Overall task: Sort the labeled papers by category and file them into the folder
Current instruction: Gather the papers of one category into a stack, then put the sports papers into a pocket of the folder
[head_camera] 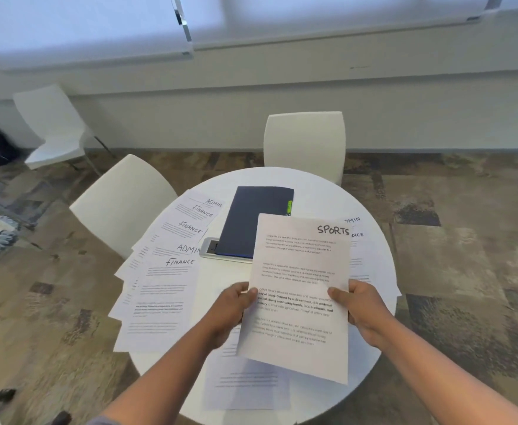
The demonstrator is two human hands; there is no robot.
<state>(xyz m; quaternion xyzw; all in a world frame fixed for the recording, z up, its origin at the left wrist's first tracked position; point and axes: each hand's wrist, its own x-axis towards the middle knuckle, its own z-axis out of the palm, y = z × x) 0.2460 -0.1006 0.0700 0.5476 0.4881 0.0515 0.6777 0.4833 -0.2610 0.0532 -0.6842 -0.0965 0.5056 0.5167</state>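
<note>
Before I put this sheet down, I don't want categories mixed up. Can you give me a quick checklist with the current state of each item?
1. Label on held sheet reads SPORTS: ok.
2. Left hand and right hand both have a grip: ok.
3. Sports pile already on the table: cannot tell.
4. Left-side papers show only ADMIN and FINANCE: not ok for this sheet.
5. Folder open: not ok, closed.

Office meeting corner: round table (374, 240), white chairs (305, 139).

Two bare forearms, hands (294, 308) ungloved, grey sleeve edge (101, 421)
</note>
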